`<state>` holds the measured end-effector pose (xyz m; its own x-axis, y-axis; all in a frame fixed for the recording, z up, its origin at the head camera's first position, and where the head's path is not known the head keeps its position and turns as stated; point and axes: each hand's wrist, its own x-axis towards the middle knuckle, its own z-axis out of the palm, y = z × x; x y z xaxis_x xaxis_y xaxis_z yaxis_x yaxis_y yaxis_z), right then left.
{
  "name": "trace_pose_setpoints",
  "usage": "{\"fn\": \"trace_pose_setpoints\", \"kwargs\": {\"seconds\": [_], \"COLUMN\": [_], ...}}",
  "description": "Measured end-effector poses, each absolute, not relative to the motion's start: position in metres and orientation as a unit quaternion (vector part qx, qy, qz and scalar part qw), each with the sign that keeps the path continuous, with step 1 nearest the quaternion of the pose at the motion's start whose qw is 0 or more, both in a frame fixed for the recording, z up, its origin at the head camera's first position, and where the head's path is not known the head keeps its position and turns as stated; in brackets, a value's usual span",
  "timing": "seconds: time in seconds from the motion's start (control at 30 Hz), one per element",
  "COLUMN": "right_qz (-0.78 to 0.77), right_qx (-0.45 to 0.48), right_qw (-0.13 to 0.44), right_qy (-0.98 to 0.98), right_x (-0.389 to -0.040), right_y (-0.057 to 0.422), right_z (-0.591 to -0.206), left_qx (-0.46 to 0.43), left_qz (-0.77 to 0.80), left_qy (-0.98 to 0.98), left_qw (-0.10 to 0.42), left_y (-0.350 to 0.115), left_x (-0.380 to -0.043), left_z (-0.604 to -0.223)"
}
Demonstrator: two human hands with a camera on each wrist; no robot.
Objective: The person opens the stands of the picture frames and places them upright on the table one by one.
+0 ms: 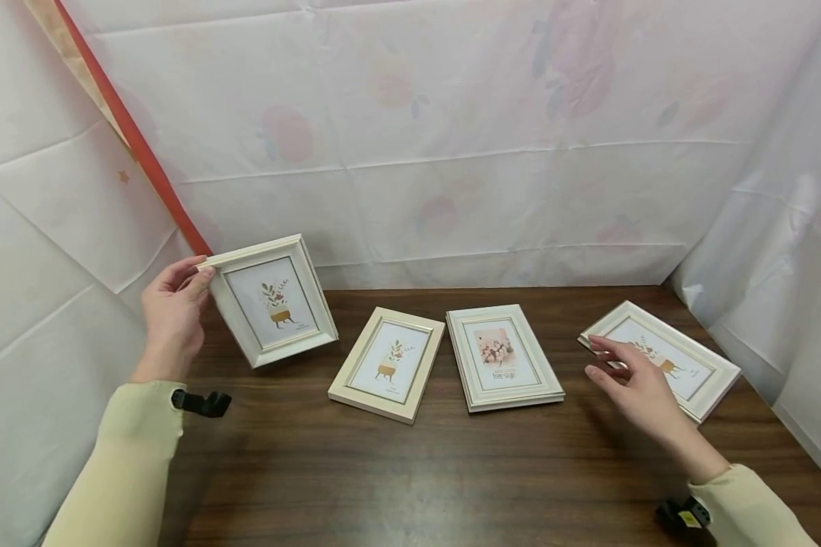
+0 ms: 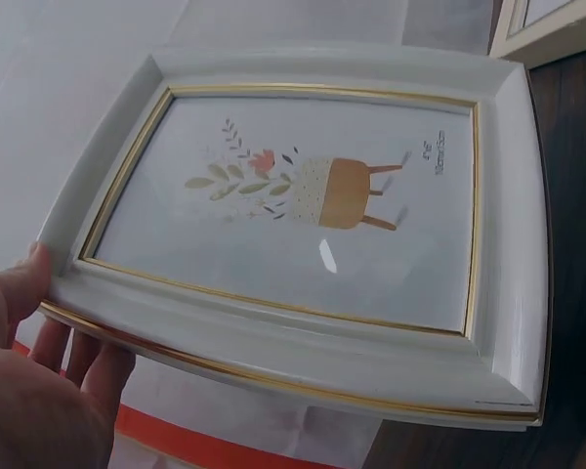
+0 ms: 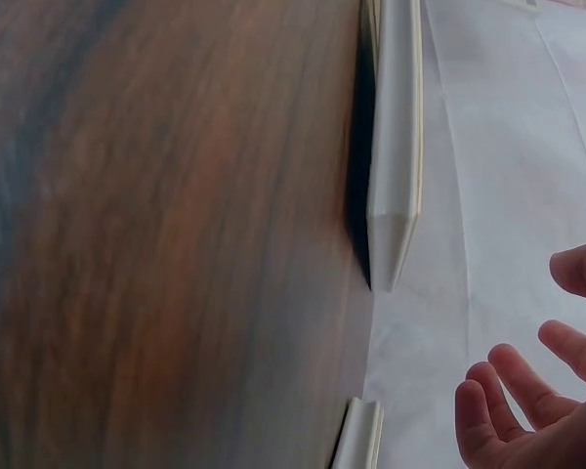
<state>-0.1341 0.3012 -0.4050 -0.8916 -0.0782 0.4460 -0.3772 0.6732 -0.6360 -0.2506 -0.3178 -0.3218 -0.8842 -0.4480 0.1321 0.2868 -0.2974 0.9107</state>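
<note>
The left hand pinches the upper left corner of the white frame, thumb on the front and fingers behind. That frame is tilted up at the left of the tabletop, its plant picture facing out; whether its lower edge touches wood is unclear. The right hand holds nothing: its fingers are loosely bent, with the thumb apart, in front of the far-right frame, which lies flat and slanted. Between the hands, the cream frame and the flower frame lie side by side, near each other.
</note>
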Motion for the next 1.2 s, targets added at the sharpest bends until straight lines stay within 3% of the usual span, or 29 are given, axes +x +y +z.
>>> {"fn": "trace_pose_setpoints", "kwargs": {"seconds": [0.63,1.2], "right_qz": [0.375,0.375], "right_qx": [0.207,0.215], "right_qw": [0.193,0.191], "right_qy": [-0.883,-0.881], "right_x": [-0.113,-0.112], "right_y": [0.26,0.26], "right_z": [-0.393,-0.399], "left_qx": [0.106,0.094], "left_qz": [-0.754,-0.708], "left_qy": [-0.603,-0.636], "left_qw": [0.238,0.294], "left_y": [-0.325,-0.318], "left_x": [-0.27,-0.264], "left_z": [-0.339,-0.341]}}
